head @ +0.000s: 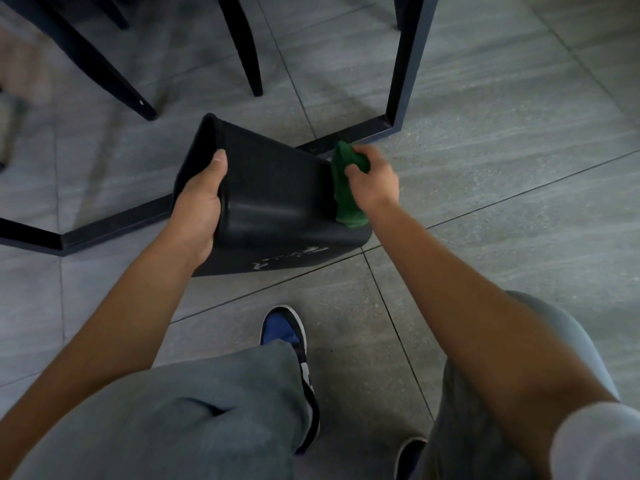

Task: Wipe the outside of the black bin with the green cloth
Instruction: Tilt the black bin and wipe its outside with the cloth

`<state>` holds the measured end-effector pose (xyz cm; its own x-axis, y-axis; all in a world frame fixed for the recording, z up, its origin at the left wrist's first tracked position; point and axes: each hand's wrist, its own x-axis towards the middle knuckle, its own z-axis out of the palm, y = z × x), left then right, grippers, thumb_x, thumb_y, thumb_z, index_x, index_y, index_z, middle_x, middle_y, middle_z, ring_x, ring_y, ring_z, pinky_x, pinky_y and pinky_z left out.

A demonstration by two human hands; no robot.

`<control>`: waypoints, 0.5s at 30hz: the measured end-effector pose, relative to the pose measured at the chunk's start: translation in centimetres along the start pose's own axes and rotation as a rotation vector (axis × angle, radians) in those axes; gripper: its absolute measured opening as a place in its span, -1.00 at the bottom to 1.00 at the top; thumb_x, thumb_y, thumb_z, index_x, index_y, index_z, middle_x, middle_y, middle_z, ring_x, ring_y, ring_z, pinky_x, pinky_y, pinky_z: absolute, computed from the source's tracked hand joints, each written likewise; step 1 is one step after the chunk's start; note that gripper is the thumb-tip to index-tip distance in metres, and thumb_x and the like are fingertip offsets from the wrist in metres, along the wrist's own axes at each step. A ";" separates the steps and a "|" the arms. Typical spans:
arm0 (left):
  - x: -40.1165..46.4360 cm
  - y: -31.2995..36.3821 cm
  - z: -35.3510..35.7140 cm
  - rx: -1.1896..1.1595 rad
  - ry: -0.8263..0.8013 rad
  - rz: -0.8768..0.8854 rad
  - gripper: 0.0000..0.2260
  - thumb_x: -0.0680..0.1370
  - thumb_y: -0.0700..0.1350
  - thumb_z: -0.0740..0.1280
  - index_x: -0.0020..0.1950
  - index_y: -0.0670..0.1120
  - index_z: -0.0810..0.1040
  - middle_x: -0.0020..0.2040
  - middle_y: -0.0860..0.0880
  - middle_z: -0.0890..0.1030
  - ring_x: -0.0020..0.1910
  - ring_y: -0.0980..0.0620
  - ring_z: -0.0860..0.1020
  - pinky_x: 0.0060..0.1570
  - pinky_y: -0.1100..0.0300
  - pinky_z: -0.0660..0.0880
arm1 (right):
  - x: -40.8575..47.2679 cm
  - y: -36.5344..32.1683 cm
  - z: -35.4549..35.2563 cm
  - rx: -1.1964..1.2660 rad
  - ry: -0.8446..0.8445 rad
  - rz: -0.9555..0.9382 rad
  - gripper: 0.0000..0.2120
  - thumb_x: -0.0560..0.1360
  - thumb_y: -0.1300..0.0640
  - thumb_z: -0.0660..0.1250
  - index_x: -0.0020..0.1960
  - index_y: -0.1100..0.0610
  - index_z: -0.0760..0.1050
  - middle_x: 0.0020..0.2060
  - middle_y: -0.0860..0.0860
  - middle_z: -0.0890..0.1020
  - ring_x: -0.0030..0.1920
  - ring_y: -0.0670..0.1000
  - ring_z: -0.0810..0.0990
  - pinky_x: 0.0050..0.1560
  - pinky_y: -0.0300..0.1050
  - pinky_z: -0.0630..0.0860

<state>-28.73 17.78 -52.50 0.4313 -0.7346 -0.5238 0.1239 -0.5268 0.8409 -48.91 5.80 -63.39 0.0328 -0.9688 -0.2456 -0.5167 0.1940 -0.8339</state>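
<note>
The black bin [277, 199] is tipped on its side above the grey tiled floor, its open mouth facing left and its base to the right. My left hand [201, 209] grips the rim at the mouth, thumb on the outside wall. My right hand [374, 178] holds the bunched green cloth [346, 188] against the bin's base end at the right. White lettering shows on the bin's lower side.
A black metal table frame [408, 81] stands just behind the bin, its floor bar [104, 226] running to the left. Dark chair legs [249, 57] stand further back. My knees and blue-and-black shoes [287, 337] fill the bottom of the view.
</note>
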 end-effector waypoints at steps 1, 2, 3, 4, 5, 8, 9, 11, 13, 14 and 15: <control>0.1 -0.2 -0.3 -0.025 -0.046 0.000 -0.66 0.62 0.26 0.28 0.27 0.10 0.57 0.28 -0.02 0.67 0.22 -0.04 0.67 0.32 -0.09 0.55 | 0.1 0.2 0.5 -0.006 -0.014 0.036 -0.59 0.62 0.09 0.27 0.44 -0.13 0.46 0.28 0.05 0.61 0.22 0.13 0.60 0.15 -0.03 0.57; 0.2 -0.3 -0.5 -0.045 -0.090 0.003 -0.60 0.62 0.26 0.29 0.34 0.07 0.55 0.29 -0.02 0.67 0.23 -0.04 0.67 0.34 -0.10 0.53 | -0.1 0.2 1.0 -0.007 -0.019 0.045 -0.59 0.61 0.09 0.27 0.44 -0.14 0.46 0.29 0.06 0.61 0.25 0.16 0.59 0.21 0.02 0.58; 0.3 -0.3 -0.7 -0.051 -0.126 0.007 -0.58 0.62 0.25 0.28 0.38 0.06 0.54 0.30 -0.02 0.67 0.24 -0.04 0.66 0.36 -0.10 0.52 | -0.4 0.0 1.6 0.000 -0.015 0.034 -0.59 0.60 0.11 0.28 0.43 -0.13 0.48 0.31 0.06 0.60 0.27 0.18 0.58 0.27 0.06 0.56; 0.3 -0.2 -0.6 -0.040 -0.149 0.010 -0.59 0.63 0.25 0.27 0.36 0.06 0.55 0.29 -0.02 0.68 0.24 -0.04 0.67 0.36 -0.09 0.52 | -0.9 -0.5 2.1 0.015 -0.004 0.004 -0.58 0.59 0.12 0.30 0.42 -0.13 0.50 0.32 0.05 0.59 0.28 0.18 0.57 0.31 0.08 0.53; 0.3 -0.1 -0.4 -0.031 -0.165 0.008 -0.64 0.64 0.24 0.26 0.31 0.07 0.57 0.27 -0.02 0.69 0.23 -0.03 0.67 0.36 -0.07 0.52 | -1.6 -1.3 2.5 0.042 0.009 -0.040 -0.58 0.57 0.13 0.32 0.40 -0.11 0.53 0.32 0.05 0.58 0.29 0.16 0.55 0.33 0.04 0.51; 0.3 -0.1 0.3 -0.017 -0.192 0.013 -0.63 0.66 0.24 0.19 0.24 0.06 0.62 0.26 -0.01 0.71 0.26 0.01 0.66 0.39 -0.04 0.48 | -4.9 -5.5 2.9 0.158 -0.007 -0.221 -0.60 0.54 0.11 0.40 0.36 -0.10 0.57 0.22 0.03 0.55 0.17 0.01 0.57 0.18 -0.21 0.47; 0.4 -0.2 0.4 -0.030 -0.197 0.028 -0.60 0.67 0.24 0.15 0.28 0.05 0.61 0.28 -0.01 0.70 0.30 0.01 0.64 0.42 -0.02 0.46 | -6.4 -6.9 3.0 0.176 -0.022 -0.304 -0.59 0.52 0.10 0.42 0.35 -0.09 0.57 0.19 0.03 0.55 0.13 -0.02 0.58 0.13 -0.24 0.48; 0.5 -0.2 0.4 -0.062 -0.190 0.057 -0.52 0.69 0.26 0.04 0.35 0.05 0.59 0.28 0.01 0.70 0.35 0.02 0.60 0.41 0.05 0.46 | -9.6 -8.8 3.4 0.156 -0.036 -0.442 -0.59 0.49 0.06 0.44 0.34 -0.09 0.59 0.17 0.05 0.56 0.11 0.02 0.60 0.12 -0.13 0.55; 0.3 -0.3 0.2 -0.130 -0.225 0.022 -0.34 0.66 0.35 -0.12 0.34 0.03 0.61 0.27 -0.02 0.71 0.35 -0.01 0.61 0.34 0.06 0.51 | -12.4 -9.3 3.5 0.086 -0.011 -0.474 -0.59 0.48 0.03 0.43 0.33 -0.09 0.59 0.20 0.07 0.54 0.13 0.09 0.60 0.10 0.02 0.61; 0.2 -0.4 0.0 -0.173 -0.248 0.004 -0.24 0.62 0.40 -0.18 0.31 0.01 0.65 0.27 -0.06 0.70 0.33 -0.03 0.62 0.32 0.03 0.54 | -13.6 -9.0 3.3 0.048 0.006 -0.478 -0.59 0.47 0.02 0.42 0.32 -0.09 0.59 0.21 0.07 0.53 0.14 0.11 0.59 0.05 0.06 0.62; 0.3 -0.4 -0.2 -0.217 -0.270 -0.004 -0.19 0.60 0.43 -0.20 0.31 -0.01 0.66 0.28 -0.09 0.70 0.31 -0.06 0.64 0.29 0.01 0.55 | -14.8 -8.6 3.1 0.011 0.015 -0.494 -0.59 0.47 0.01 0.41 0.32 -0.08 0.60 0.21 0.09 0.53 0.13 0.13 0.58 0.01 0.09 0.63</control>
<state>-28.46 17.85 -52.99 0.1821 -0.8345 -0.5201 0.3247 -0.4482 0.8328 -42.34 18.96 -54.09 0.2593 -0.9475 0.1870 -0.4331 -0.2871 -0.8544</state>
